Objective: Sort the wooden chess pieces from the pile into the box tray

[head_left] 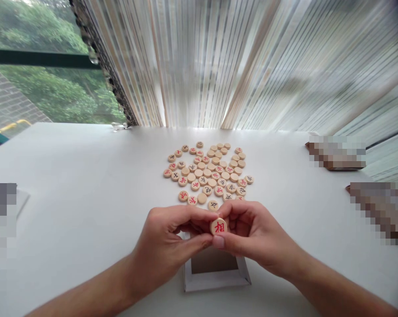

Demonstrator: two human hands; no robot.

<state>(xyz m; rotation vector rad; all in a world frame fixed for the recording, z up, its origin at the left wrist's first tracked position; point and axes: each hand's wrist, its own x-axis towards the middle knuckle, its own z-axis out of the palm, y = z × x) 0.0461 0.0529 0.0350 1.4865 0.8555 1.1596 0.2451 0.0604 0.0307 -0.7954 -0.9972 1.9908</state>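
Note:
My left hand and my right hand meet above the near part of a white table. Together their fingertips pinch one round wooden chess piece with a red character facing me. Both hands are closed around it, thumbs below and fingers on top. Just beyond the hands lies a spread of several round wooden pieces, some showing red or black characters, some blank side up. Under my hands sits a shallow white box with a grey-brown bottom.
A striped curtain hangs behind the table's far edge, with a window onto trees at the left. Blurred-out objects lie at the right and another at the left edge.

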